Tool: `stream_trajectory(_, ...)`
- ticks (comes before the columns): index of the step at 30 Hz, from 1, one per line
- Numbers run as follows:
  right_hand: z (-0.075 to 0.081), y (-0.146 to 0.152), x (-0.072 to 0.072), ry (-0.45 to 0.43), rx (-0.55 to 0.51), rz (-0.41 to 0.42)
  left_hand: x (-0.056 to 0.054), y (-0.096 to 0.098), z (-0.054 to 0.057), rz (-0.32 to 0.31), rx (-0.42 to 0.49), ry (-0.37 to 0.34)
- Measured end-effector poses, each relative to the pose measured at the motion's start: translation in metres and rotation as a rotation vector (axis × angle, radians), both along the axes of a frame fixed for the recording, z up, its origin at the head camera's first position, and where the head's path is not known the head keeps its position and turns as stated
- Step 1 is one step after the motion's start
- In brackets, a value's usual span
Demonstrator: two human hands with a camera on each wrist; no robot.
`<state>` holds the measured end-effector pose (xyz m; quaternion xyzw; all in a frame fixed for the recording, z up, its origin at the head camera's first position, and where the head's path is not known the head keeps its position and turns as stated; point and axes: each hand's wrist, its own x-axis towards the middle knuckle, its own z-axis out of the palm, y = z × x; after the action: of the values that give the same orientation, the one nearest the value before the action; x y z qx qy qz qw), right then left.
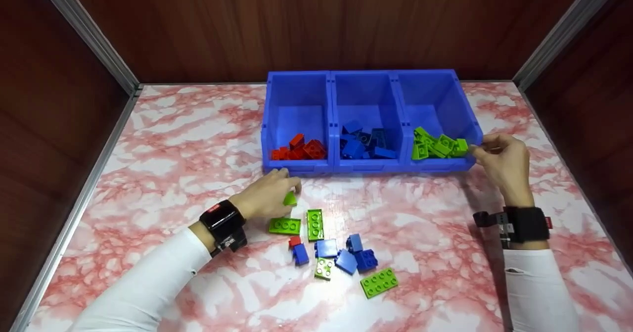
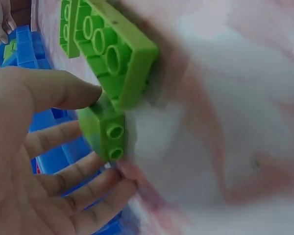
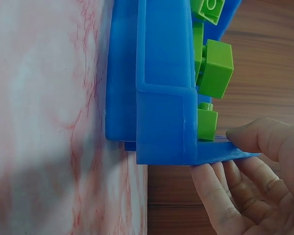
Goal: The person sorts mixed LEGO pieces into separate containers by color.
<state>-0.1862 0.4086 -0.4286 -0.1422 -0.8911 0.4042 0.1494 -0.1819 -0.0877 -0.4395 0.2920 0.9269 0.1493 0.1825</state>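
My left hand (image 1: 267, 193) is in front of the left bin, with a small green brick (image 2: 102, 128) pinched between thumb and index finger. In the left wrist view the brick's two studs face the camera and the other fingers spread beneath it. A longer green brick (image 2: 115, 54) lies hollow side up right beside it. My right hand (image 1: 507, 161) grips the side wall of the right blue bin (image 3: 166, 122), thumb over the edge and fingers on the outer face. Green bricks (image 1: 440, 144) lie inside that bin.
The left bin (image 1: 296, 166) holds red bricks (image 1: 299, 149), the middle bin blue bricks (image 1: 363, 144). Loose on the marbled table (image 1: 198, 124) are several blue bricks (image 1: 346, 261), a small red brick (image 1: 294, 242) and more green bricks (image 1: 379, 282). Dark wooden panels (image 1: 316, 25) stand around the table.
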Motion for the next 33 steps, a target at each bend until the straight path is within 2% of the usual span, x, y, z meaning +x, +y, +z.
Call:
stream_trajectory(9,-0.001,-0.001,0.0,0.009,-0.001,0.004,-0.004,0.012,0.0,-0.003,0.076,0.005)
stream_trajectory(16,-0.002,0.001,-0.001,-0.018,0.004,0.004,-0.002,0.033,0.014,-0.017,0.116,-0.036)
stream_trajectory(21,-0.001,0.002,-0.001,-0.02,0.009,0.002,-0.001,0.065,0.024,-0.068,0.181,-0.069)
stream_trajectory(29,-0.001,0.001,0.0,-0.004,-0.004,0.005,-0.003,0.128,0.04,-0.224,0.195,0.013)
stream_trajectory(33,0.0,0.001,0.0,0.007,-0.016,0.007,-0.009,0.159,0.05,-0.255,0.226,0.018)
